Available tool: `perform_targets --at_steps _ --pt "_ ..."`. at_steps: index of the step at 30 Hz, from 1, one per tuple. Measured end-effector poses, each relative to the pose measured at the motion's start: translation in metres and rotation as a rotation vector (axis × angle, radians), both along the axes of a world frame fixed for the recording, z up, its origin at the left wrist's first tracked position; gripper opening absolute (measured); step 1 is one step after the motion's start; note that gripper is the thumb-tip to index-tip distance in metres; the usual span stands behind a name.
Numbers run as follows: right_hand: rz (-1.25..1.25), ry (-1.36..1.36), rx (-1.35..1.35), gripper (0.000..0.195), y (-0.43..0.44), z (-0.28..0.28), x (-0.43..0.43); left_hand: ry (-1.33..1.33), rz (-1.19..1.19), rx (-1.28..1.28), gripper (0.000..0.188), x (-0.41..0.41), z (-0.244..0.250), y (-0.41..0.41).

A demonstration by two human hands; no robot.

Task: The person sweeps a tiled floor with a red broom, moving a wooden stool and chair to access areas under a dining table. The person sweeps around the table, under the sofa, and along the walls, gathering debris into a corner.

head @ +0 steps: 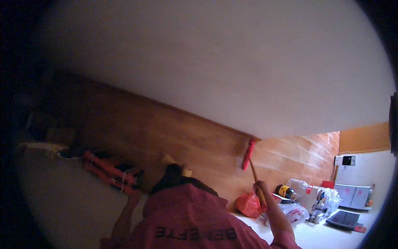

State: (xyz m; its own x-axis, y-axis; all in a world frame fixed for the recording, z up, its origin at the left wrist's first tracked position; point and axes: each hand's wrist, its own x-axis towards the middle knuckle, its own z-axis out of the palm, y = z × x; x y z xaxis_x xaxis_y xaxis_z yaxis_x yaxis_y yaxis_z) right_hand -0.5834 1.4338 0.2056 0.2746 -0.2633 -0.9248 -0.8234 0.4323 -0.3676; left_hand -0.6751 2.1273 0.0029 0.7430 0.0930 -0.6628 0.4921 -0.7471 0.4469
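My right hand (260,185) is closed around the wooden handle (254,171) of a floor mop or broom, to the right of my body. The tool's long red head (248,154) lies on the wood-look floor near the foot of the pale wall. My left hand (134,196) is low at the left, close to the end of a red and black object (112,171) that I cannot name surely; whether it touches or holds it is too dim to tell. My feet (178,165) stand on the floor between the two hands.
A red plastic bag (248,204) sits beside the handle. Right of it are a dark bottle with a yellow label (285,192), a large clear plastic bottle (298,185) and clear plastic bags (295,213). A long pale wall (217,62) bounds the floor. A grey cabinet (352,196) stands farther right.
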Motion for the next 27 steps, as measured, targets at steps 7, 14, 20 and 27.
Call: perform_targets --at_steps 7,14,20,27 --pt "-0.041 -0.138 0.111 0.014 -0.034 -0.097 0.064 -0.459 -0.53 0.326 0.018 -0.109 -0.012 0.047" --pt "0.079 -0.348 0.174 0.008 0.024 -0.171 0.122 -0.251 -0.302 0.082 0.022 -0.07 -0.017 0.002" --pt "1.794 -0.914 -0.583 0.02 0.263 -0.085 0.169 -0.234 -0.171 0.019 0.026 -0.077 -0.01 0.018" --pt "1.447 -1.37 -0.46 0.01 0.447 -0.044 0.264 -0.25 0.013 -0.006 0.026 -0.048 -0.001 0.057"
